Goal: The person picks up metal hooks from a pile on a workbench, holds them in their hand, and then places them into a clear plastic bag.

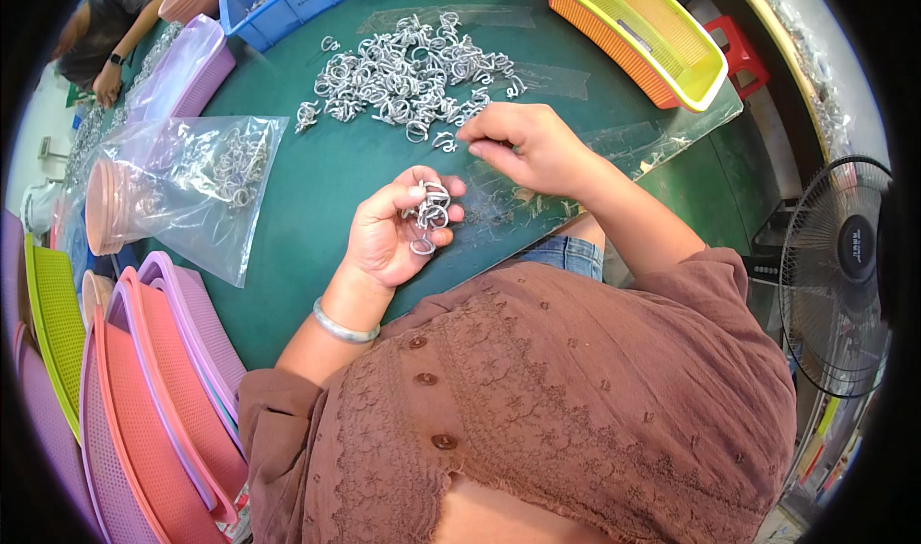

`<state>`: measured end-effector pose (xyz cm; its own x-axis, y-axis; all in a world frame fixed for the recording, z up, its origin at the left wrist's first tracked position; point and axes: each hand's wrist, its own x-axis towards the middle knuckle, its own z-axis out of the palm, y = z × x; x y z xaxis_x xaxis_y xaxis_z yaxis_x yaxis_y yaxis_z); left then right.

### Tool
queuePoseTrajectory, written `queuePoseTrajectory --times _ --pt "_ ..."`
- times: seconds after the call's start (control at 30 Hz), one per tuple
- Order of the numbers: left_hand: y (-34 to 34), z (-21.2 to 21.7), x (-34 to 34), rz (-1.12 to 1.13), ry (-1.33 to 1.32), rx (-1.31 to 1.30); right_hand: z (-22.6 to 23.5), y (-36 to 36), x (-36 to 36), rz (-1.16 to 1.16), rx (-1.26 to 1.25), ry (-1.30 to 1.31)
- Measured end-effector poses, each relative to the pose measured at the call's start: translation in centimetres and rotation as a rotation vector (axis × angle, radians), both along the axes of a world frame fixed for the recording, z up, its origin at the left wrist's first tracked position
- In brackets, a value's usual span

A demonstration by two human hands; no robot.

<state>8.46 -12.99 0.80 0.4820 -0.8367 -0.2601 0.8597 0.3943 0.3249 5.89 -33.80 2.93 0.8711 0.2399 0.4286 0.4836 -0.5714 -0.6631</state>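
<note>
Brown shirt closest; L hand half-curled, grasping metal rings; R hand part-curled nr ring pile, can't tell grip.

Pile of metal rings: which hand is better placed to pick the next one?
Probably the right hand: it is close by the near edge of the pile, while the left hand sits farther back and holds several metal rings.

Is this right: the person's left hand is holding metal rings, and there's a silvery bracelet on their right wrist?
Not quite: the bracelet is on the left wrist, as the head view shows. The left hand is indeed holding metal rings.
</note>
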Motion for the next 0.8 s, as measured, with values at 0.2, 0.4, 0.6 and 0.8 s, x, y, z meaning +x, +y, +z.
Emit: queuePoseTrajectory --times 0.2,0.4,0.6,0.8 --pt "0.6 -0.2 0.3 0.027 -0.026 -0.026 -0.4 1.4 1.2 -0.142 -0.233 0.075" --pt "0.8 -0.2 0.2 0.089 -0.040 0.116 -0.8 2.0 1.9 -0.117 -0.322 0.115" --pt "0.6 0.2 0.3 0.091 -0.080 0.241 -0.1 1.8 0.9 -0.060 0.048 0.106" --pt "0.1 1.0 -0.1 0.106 -0.156 0.239 -0.2 2.0 0.1 0.071 0.081 -0.197"
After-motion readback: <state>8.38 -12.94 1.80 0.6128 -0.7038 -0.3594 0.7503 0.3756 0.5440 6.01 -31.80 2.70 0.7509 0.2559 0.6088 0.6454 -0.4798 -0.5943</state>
